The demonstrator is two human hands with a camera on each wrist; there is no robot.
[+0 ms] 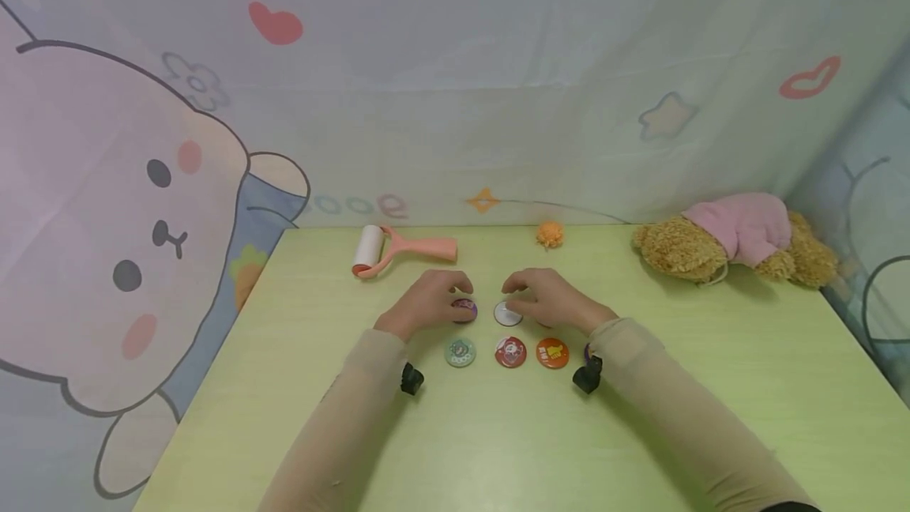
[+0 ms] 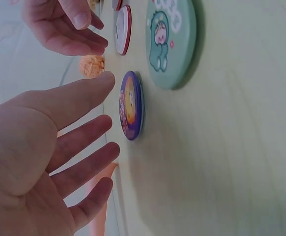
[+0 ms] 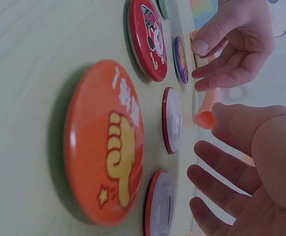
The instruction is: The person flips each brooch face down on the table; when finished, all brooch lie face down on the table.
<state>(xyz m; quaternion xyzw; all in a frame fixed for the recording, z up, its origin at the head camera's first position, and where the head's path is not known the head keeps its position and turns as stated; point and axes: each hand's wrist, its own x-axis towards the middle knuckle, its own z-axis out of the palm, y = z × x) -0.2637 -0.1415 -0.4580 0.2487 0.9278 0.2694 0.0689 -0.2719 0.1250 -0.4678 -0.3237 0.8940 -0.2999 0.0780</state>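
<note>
My left hand hovers over a purple round badge with a printed picture, its fingers spread and apart from it. Close to a badge lying white back up, my right hand has loosely bent fingers and grips nothing. A second back-up badge lies mostly under the right hand in the head view. In the nearer row are a green badge, a red badge and an orange badge with a yellow thumb-up hand. The right wrist partly hides another badge.
A pink-handled lint roller lies at the back left of the light green table. An orange pompom sits at the back. On the right lies a brown plush toy in pink clothing, beside the printed cloth backdrop.
</note>
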